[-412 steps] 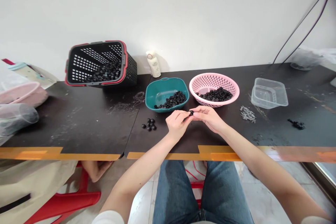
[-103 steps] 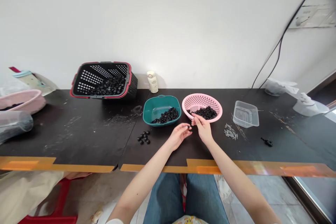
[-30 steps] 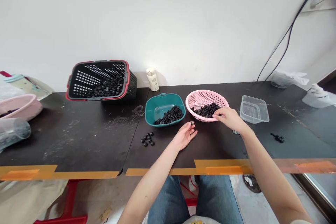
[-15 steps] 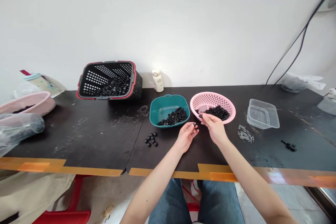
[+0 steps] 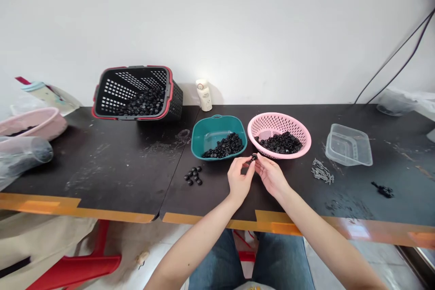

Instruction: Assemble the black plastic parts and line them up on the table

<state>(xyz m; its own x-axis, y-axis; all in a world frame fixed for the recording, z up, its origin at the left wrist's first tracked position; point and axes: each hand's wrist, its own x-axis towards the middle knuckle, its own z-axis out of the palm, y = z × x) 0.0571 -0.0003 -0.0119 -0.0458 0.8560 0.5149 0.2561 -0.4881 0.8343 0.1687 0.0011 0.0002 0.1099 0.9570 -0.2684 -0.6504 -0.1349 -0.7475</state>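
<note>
My left hand and my right hand meet in front of the pink plastic colander. Their fingertips pinch a small black plastic part between them. The part is too small and too covered by my fingers to show its shape. The colander holds a heap of similar black parts, and its rim is just beyond my right fingers. To the left, a teal plastic bowl holds more black parts. Several loose black parts lie on the table near my left hand.
The black tabletop has orange tape along its front edge. A black basket with red trim holds black parts. Also present are a white bottle, grey screws, and a transparent plastic tray.
My right hand has come back from the colander rim toward my left hand. Both hands now pinch the small black part together. The view has shifted slightly.
</note>
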